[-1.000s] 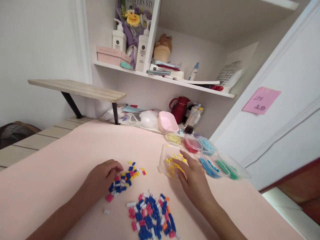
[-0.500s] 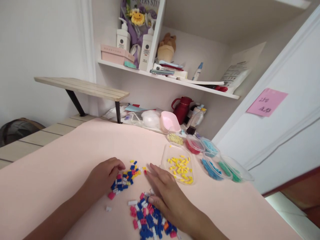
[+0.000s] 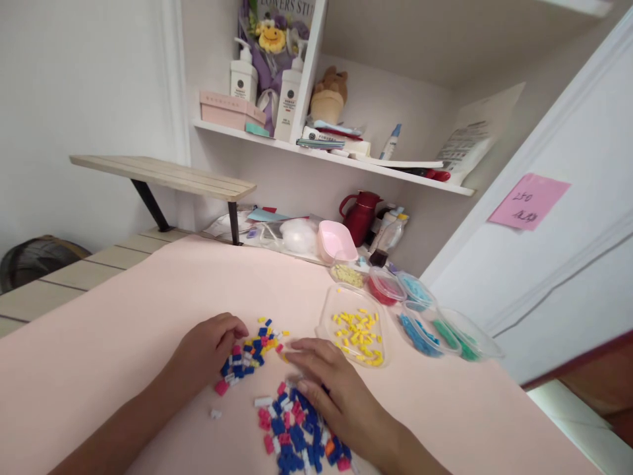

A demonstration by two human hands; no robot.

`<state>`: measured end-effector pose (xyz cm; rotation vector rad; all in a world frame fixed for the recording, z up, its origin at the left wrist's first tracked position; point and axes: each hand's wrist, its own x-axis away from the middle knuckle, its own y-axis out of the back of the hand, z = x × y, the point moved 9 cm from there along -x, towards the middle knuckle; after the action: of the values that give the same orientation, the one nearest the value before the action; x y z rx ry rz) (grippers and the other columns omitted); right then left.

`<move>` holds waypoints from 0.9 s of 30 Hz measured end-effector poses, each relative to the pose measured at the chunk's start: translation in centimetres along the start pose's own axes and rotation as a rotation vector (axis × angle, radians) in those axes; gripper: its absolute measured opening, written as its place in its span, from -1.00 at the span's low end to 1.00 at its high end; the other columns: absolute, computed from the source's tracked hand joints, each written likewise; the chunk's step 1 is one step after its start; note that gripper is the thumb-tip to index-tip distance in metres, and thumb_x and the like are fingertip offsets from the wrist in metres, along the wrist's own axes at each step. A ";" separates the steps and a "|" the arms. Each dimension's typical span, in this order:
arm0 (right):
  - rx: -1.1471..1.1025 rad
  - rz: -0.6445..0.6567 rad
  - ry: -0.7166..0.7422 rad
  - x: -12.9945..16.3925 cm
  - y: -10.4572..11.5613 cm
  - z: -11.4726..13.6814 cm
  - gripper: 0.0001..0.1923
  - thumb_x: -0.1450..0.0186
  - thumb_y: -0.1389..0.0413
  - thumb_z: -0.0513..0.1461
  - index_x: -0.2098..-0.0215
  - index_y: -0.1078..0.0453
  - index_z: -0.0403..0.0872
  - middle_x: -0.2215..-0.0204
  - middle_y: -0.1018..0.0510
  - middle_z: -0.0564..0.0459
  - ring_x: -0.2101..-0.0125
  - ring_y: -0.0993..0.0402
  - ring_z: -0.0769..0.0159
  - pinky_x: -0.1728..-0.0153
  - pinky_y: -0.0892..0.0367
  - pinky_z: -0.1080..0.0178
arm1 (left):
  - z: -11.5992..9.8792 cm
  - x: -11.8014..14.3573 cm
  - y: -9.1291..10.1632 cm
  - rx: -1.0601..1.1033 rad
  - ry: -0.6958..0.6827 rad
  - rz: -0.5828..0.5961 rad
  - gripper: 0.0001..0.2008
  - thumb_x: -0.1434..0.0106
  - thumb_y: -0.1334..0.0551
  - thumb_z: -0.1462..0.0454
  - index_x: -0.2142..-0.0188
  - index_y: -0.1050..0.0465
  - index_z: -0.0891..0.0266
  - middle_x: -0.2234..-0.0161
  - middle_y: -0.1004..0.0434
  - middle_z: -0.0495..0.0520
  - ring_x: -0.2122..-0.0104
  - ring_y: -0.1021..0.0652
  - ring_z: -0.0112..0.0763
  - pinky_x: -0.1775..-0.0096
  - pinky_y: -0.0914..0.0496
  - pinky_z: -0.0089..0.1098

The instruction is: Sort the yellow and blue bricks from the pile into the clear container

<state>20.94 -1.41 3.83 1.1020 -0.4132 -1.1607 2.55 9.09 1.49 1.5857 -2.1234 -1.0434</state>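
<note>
Pink tabletop, cluttered wall shelf, left hand curled, perhaps pinching bricks, right hand flat, released.

We see 2 bare forearms reaching in from below. Our left hand rests knuckles-up, fingers curled under. Our right hand lies palm-down, fingers stretched toward the left hand, the 2 close together.

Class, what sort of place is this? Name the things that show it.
Probably a room at home, at a desk corner: a wall shelf with lotion bottles and a plush toy, and a red jug below.
</note>
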 end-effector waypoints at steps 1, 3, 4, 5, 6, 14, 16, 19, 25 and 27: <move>-0.007 -0.017 -0.016 0.1 0.0 -0.3 -0.61 -0.42 0.02 -0.15 -0.19 -0.32 0.07 -0.18 -0.36 -0.04 -0.19 -0.24 0.20 -0.21 -0.18 0.10 | 0.0 0.0 0.0 -0.001 -0.001 -0.001 -0.71 -0.17 0.02 0.30 0.38 -0.48 0.11 0.35 -0.61 -0.02 0.31 -0.58 -0.33 0.25 -0.40 -0.38; 0.004 -0.002 -0.031 0.2 -0.3 -0.5 -0.64 -0.41 0.00 -0.16 -0.15 -0.36 0.09 -0.21 -0.32 -0.03 -0.20 -0.22 0.19 -0.21 -0.18 0.10 | 0.0 0.0 0.0 -0.005 -0.003 -0.003 -0.71 -0.17 0.02 0.30 0.39 -0.49 0.10 0.33 -0.62 -0.02 0.29 -0.58 -0.33 0.22 -0.40 -0.38; 0.019 0.020 -0.027 0.3 -0.6 -0.4 -0.65 -0.40 -0.01 -0.16 -0.13 -0.39 0.11 -0.22 -0.31 -0.02 -0.20 -0.21 0.17 -0.21 -0.17 0.08 | 0.0 0.0 0.0 -0.007 -0.003 -0.004 -0.71 -0.17 0.02 0.30 0.39 -0.49 0.10 0.33 -0.62 -0.02 0.29 -0.58 -0.33 0.22 -0.40 -0.37; 0.039 0.043 -0.017 0.3 -0.8 -0.3 -0.66 -0.40 -0.02 -0.16 -0.11 -0.40 0.13 -0.23 -0.31 0.00 -0.21 -0.20 0.15 -0.21 -0.16 0.06 | 0.0 0.0 0.0 -0.008 -0.003 -0.004 -0.71 -0.17 0.02 0.30 0.39 -0.49 0.10 0.32 -0.62 -0.02 0.29 -0.58 -0.33 0.21 -0.40 -0.37; 0.062 0.064 -0.007 0.3 -1.0 -0.1 -0.66 -0.39 -0.04 -0.15 -0.11 -0.40 0.14 -0.24 -0.30 0.01 -0.21 -0.20 0.13 -0.21 -0.16 0.03 | 0.0 0.0 0.0 -0.010 -0.002 -0.004 -0.71 -0.17 0.02 0.30 0.39 -0.49 0.10 0.32 -0.62 -0.02 0.28 -0.58 -0.33 0.21 -0.40 -0.37; 0.094 0.069 -0.006 0.1 -1.2 0.3 -0.63 -0.39 -0.02 -0.20 -0.16 -0.36 0.09 -0.16 -0.44 0.08 -0.19 -0.24 0.18 -0.22 -0.14 0.05 | -0.3 0.0 0.1 -0.014 0.003 0.000 -0.71 -0.16 0.02 0.31 0.40 -0.49 0.11 0.32 -0.62 0.00 0.27 -0.58 -0.32 0.21 -0.40 -0.37; 0.102 0.035 0.012 0.2 -0.6 0.2 -0.62 -0.40 -0.01 -0.21 -0.17 -0.35 0.07 -0.16 -0.44 0.06 -0.19 -0.24 0.18 -0.22 -0.16 0.04 | -0.3 0.1 0.2 -0.013 0.010 -0.006 -0.71 -0.16 0.02 0.31 0.41 -0.49 0.12 0.33 -0.62 0.00 0.28 -0.58 -0.32 0.23 -0.40 -0.37; 0.141 -0.090 0.015 0.6 1.7 -0.8 -0.58 -0.41 0.04 -0.19 -0.22 -0.29 0.08 -0.19 -0.39 0.02 -0.22 -0.21 0.12 -0.22 -0.15 -0.04 | -0.3 0.1 0.3 -0.009 0.014 -0.011 -0.71 -0.17 0.02 0.30 0.40 -0.49 0.12 0.34 -0.62 0.00 0.29 -0.59 -0.32 0.26 -0.41 -0.38; 0.218 -0.429 -0.152 2.7 6.8 -6.1 -0.62 -0.42 0.07 -0.15 -0.15 -0.35 0.07 -0.18 -0.38 -0.08 -0.18 -0.26 0.03 -0.16 -0.20 -0.14 | -0.4 0.2 0.3 0.004 0.014 -0.021 -0.71 -0.19 0.02 0.29 0.39 -0.48 0.12 0.31 -0.62 0.00 0.30 -0.59 -0.32 0.28 -0.43 -0.37; 0.239 -0.461 -0.202 3.1 7.0 -7.3 -0.64 -0.41 0.07 -0.13 -0.10 -0.39 0.06 -0.21 -0.32 -0.10 -0.19 -0.24 0.00 -0.15 -0.19 -0.18 | -0.3 0.2 0.3 0.008 0.014 -0.025 -0.71 -0.18 0.03 0.29 0.39 -0.48 0.12 0.31 -0.62 0.00 0.31 -0.59 -0.32 0.28 -0.43 -0.37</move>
<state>31.37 -0.78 5.68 1.3347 -0.4774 -1.6705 2.45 8.85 1.89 1.6227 -2.1055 -1.0300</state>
